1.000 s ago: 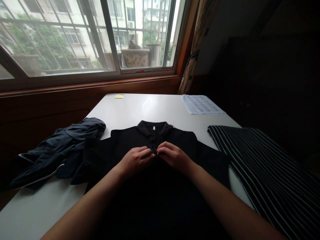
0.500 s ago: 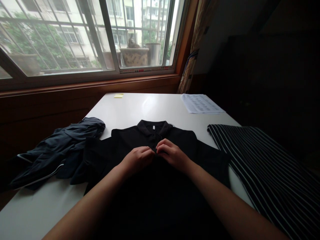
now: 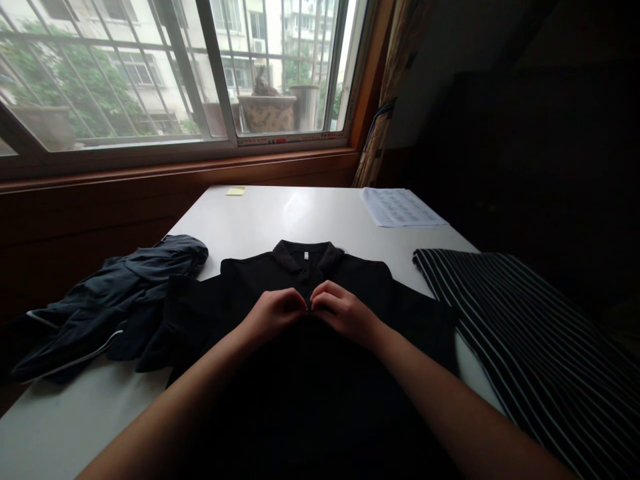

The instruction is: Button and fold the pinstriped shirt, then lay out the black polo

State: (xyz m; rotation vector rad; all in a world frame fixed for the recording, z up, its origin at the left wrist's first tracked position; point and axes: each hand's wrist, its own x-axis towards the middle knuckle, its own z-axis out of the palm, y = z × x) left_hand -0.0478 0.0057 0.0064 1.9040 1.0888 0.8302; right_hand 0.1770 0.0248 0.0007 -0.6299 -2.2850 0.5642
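Note:
A black polo shirt [image 3: 355, 277] lies spread flat, front side up, its collar pointing at the window and a small white label showing inside the neck. At the lower part of its button placket, my left hand [image 3: 277, 310] pinches the cloth with thumb and fingers together. Just to the right, my right hand [image 3: 343, 310] pinches the placket too, its fingers curled. The two sets of fingertips almost meet. Whatever button lies between them is too dark and small to make out. One button shows near the collar.
On the white table [image 3: 260, 220], a crumpled dark garment with white piping [image 3: 135, 287] lies left, partly under the shirt's sleeve. Black-and-white striped fabric [image 3: 505, 300] lies right. Printed papers [image 3: 400, 207] and a yellow sticky note [image 3: 235, 191] rest at the far end, below the window [image 3: 280, 67].
The left hand's fingers have bent, leaving a gap under the arched index finger. Both hands stay at the placket, and the shirt lies as before. The view has shifted very slightly.

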